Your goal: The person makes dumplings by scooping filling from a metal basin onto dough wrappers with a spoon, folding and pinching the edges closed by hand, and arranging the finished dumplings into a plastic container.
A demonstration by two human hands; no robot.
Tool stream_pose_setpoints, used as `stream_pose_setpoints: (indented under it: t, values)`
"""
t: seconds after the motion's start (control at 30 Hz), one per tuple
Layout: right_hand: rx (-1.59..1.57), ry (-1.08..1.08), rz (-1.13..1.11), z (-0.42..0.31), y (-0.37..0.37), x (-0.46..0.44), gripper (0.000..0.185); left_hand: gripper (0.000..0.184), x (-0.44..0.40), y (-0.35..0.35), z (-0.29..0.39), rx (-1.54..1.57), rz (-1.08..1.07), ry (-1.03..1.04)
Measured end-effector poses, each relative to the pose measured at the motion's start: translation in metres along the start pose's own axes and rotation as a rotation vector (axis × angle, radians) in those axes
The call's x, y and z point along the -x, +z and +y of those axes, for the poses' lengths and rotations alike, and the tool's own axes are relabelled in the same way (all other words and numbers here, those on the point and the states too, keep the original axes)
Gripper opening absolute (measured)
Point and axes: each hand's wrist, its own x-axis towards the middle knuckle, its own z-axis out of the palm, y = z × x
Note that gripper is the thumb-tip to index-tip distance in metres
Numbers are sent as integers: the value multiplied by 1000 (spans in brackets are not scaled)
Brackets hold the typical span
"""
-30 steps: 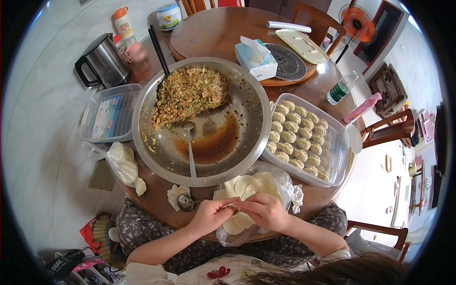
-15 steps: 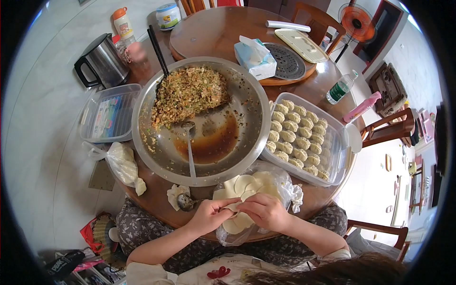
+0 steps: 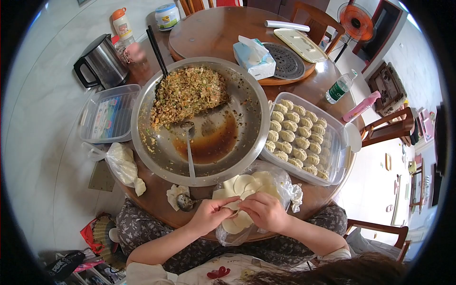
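Over a pile of round dumpling wrappers (image 3: 263, 179), my left hand (image 3: 212, 214) and my right hand (image 3: 267, 212) meet, both pinching one dumpling wrapper (image 3: 232, 205) between them. Fingers cover much of it, and I cannot tell whether filling is inside. The pile lies on a clear plastic bag (image 3: 283, 179) at the table edge. Just beyond stands a large steel basin (image 3: 259, 137) with chopped filling (image 3: 190, 92), brown liquid and a long-handled spoon (image 3: 191, 156). To the right, a clear plastic box (image 3: 338, 166) holds rows of pleated dumplings (image 3: 300, 141).
Left of my hands a dirty spoon (image 3: 185, 203) rests by a crumpled tissue (image 3: 175, 194). A tied bag of dough (image 3: 122, 164), a lidded plastic box (image 3: 110, 114) and a kettle (image 3: 102, 61) line the left. Black chopsticks (image 3: 156, 50) lean in the basin. A bottle (image 3: 341, 87) stands far right.
My fingers have shifted slightly on the wrapper, which shows a little more of its pale surface. Everything else stays in place.
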Motion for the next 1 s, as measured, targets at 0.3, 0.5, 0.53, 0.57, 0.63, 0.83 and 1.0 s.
stream_pose_setpoints:
  t: [0.3,0.5,0.53,0.57,0.63,0.83,1.0]
  values:
    - [-12,41,33,-10,-4,-8,25,36,1,0,-5,162,-7,-7]
    - [26,17,94,-5,2,-4,25,36,1,2,-4,214,-32,-28]
    - [30,14,97,-5,2,-4,24,37,1,3,-2,226,-32,-31]
    - [34,10,99,-5,1,-5,22,37,1,4,-1,238,-31,-35]
    - [24,21,87,-6,1,-4,22,37,0,4,-1,281,-45,-44]
    - [8,36,59,-4,0,-3,22,37,0,3,-1,377,-68,-63]
    - [16,39,57,-3,-2,-3,18,32,2,4,6,339,-32,-37]
